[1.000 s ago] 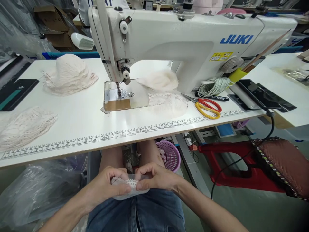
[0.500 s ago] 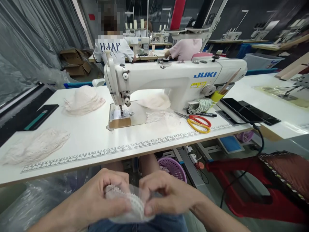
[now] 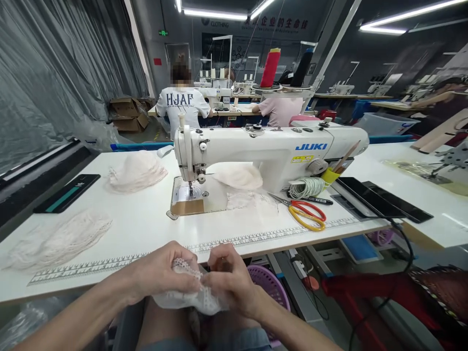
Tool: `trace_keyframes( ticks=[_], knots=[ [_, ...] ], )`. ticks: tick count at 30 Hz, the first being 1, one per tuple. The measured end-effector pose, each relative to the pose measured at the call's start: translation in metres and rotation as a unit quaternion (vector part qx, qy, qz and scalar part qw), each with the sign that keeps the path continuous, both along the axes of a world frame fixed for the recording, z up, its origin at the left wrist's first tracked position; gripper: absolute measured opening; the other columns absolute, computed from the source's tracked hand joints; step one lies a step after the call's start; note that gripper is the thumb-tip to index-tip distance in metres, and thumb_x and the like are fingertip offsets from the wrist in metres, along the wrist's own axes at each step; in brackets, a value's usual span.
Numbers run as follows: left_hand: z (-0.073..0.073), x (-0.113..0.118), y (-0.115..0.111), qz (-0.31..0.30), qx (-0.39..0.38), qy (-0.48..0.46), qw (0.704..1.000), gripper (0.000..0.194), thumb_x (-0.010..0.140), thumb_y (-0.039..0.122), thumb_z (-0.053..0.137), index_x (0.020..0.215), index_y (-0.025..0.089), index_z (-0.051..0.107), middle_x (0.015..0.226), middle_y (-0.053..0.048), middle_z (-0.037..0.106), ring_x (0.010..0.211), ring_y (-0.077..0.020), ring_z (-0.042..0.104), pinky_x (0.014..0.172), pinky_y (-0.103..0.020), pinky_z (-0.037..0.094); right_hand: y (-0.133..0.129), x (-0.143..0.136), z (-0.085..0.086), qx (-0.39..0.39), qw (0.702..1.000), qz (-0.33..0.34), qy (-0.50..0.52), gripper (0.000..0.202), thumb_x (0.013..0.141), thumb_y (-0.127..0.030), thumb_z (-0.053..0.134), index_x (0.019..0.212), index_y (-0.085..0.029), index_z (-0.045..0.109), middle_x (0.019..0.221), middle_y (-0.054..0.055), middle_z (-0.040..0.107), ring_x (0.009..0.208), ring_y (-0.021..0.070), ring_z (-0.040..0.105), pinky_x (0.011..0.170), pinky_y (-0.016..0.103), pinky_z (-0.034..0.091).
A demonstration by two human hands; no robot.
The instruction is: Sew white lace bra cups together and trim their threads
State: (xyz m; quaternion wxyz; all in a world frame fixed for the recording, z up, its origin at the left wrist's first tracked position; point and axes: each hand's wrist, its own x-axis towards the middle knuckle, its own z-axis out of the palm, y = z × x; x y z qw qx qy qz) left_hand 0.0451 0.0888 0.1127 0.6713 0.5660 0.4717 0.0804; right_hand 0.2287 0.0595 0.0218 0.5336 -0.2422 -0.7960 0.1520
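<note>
- The white lace-edged cloth (image 3: 206,303) is at the lower centre of the frame, held between both hands, above the person's lap and near the front edge of the bench (image 3: 144,226).
- To work it well, a light pinch right beside the lace would be best; pulling hard could stretch or pucker such thin cloth.
- The two thumbs are best worked close together, so that only a short run of edge lies between them and any fold shows at once.
- Letting the loose part hang free below should help stop it bunching under the fingers.
- Left hand (image 3: 170,270): closed on the cloth, thumb laid across its near side, fingers curled over behind, forearm slanting up from the lower left.
- Right hand (image 3: 232,280): gripping the cloth's right part, thumb pointing inward at the lace, forefinger bent and raised; its other fingertips are hidden.
- Both wrists look lifted, with the forearms converging from the bottom of the frame.
</note>
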Motion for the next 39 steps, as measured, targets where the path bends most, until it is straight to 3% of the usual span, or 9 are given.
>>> trace_keyframes(
  ticks=[3, 7, 11, 15, 19, 22, 27, 31, 39],
  knots=[
    [-0.007, -0.004, 0.006, 0.02, 0.003, 0.027, 0.999, 0.027, 0.055, 0.035, 0.077, 0.067, 0.016, 0.062, 0.062, 0.004, 0.055, 0.065, -0.0145, 0.049, 0.057, -0.021, 0.036, 0.003, 0.002, 0.001, 0.007, 0.999, -0.002, -0.038, 0.015, 0.084, -0.015, 0.052, 0.084, -0.023, 0.065, 0.086, 0.002, 0.047, 0.073, 0.0116, 0.048, 0.061, 0.022, 0.042],
    [-0.014, -0.008, 0.017, 0.017, 0.024, 0.042, 0.999, 0.026, 0.055, 0.036, 0.076, 0.067, 0.016, 0.064, 0.062, 0.003, 0.057, 0.063, -0.0155, 0.051, 0.056, -0.022, 0.038, 0.008, 0.001, 0.007, 0.045, 0.996, -0.022, -0.068, 0.015, 0.086, -0.015, 0.051, 0.087, -0.022, 0.064, 0.082, 0.002, 0.052, 0.072, 0.0112, 0.05, 0.062, 0.022, 0.04],
    [-0.012, -0.017, 0.047, -0.064, 0.114, 0.073, 0.989, 0.02, 0.066, 0.036, 0.066, 0.068, 0.016, 0.066, 0.057, 0.003, 0.053, 0.056, -0.0129, 0.047, 0.052, -0.021, 0.036, 0.025, -0.002, 0.021, 0.086, 0.986, -0.052, -0.13, 0.015, 0.089, -0.015, 0.046, 0.094, -0.019, 0.06, 0.082, 0.003, 0.058, 0.069, 0.0122, 0.051, 0.063, 0.025, 0.039],
    [-0.005, -0.026, 0.1, -0.068, 0.278, 0.147, 0.947, 0.029, 0.073, 0.041, 0.06, 0.058, 0.016, 0.059, 0.05, 0.006, 0.04, 0.049, -0.0114, 0.04, 0.047, -0.022, 0.028, 0.066, -0.01, 0.032, 0.134, 0.96, -0.061, -0.238, 0.019, 0.091, -0.011, 0.039, 0.089, -0.016, 0.057, 0.087, 0.004, 0.062, 0.068, 0.0129, 0.05, 0.059, 0.026, 0.036],
    [-0.016, -0.02, 0.137, 0.005, 0.429, 0.219, 0.876, 0.014, 0.078, 0.025, 0.053, 0.068, 0.017, 0.059, 0.069, -0.001, 0.053, 0.068, -0.0195, 0.051, 0.059, -0.027, 0.032, 0.111, -0.019, 0.023, 0.122, 0.938, -0.112, -0.306, 0.024, 0.089, -0.007, 0.041, 0.072, -0.016, 0.055, 0.08, 0.003, 0.061, 0.065, 0.013, 0.049, 0.054, 0.025, 0.033],
    [-0.029, -0.013, 0.135, 0.015, 0.508, 0.234, 0.829, 0.018, 0.082, 0.013, 0.044, 0.088, 0.017, 0.06, 0.097, -0.008, 0.057, 0.09, -0.0254, 0.051, 0.077, -0.036, 0.033, 0.124, -0.021, 0.011, 0.086, 0.934, -0.133, -0.319, 0.02, 0.085, -0.006, 0.045, 0.07, -0.015, 0.056, 0.075, 0.002, 0.06, 0.064, 0.0125, 0.049, 0.055, 0.025, 0.032],
    [-0.042, -0.016, 0.117, -0.072, 0.554, 0.194, 0.806, 0.028, 0.083, 0.004, 0.039, 0.08, 0.021, 0.062, 0.088, -0.001, 0.063, 0.079, -0.0178, 0.056, 0.079, -0.035, 0.031, 0.119, -0.02, 0.011, 0.055, 0.938, -0.128, -0.317, 0.018, 0.085, -0.008, 0.046, 0.076, -0.016, 0.058, 0.076, 0.001, 0.061, 0.064, 0.0121, 0.05, 0.057, 0.026, 0.033],
    [-0.048, -0.02, 0.119, -0.108, 0.607, 0.167, 0.769, 0.031, 0.084, 0.003, 0.035, 0.081, 0.022, 0.061, 0.09, 0.0, 0.065, 0.077, -0.0153, 0.057, 0.079, -0.035, 0.03, 0.118, -0.022, 0.015, 0.055, 0.937, -0.123, -0.323, 0.017, 0.088, -0.011, 0.045, 0.08, -0.017, 0.059, 0.077, 0.002, 0.062, 0.063, 0.0124, 0.051, 0.058, 0.027, 0.033],
    [-0.06, -0.018, 0.145, -0.055, 0.625, 0.169, 0.76, 0.034, 0.079, 0.001, 0.028, 0.077, 0.02, 0.056, 0.088, 0.0, 0.062, 0.07, -0.015, 0.056, 0.094, -0.045, 0.02, 0.141, -0.02, 0.016, 0.06, 0.923, -0.14, -0.352, 0.017, 0.09, -0.012, 0.044, 0.091, -0.017, 0.061, 0.085, 0.003, 0.065, 0.071, 0.0142, 0.057, 0.057, 0.029, 0.032]
  ],
)
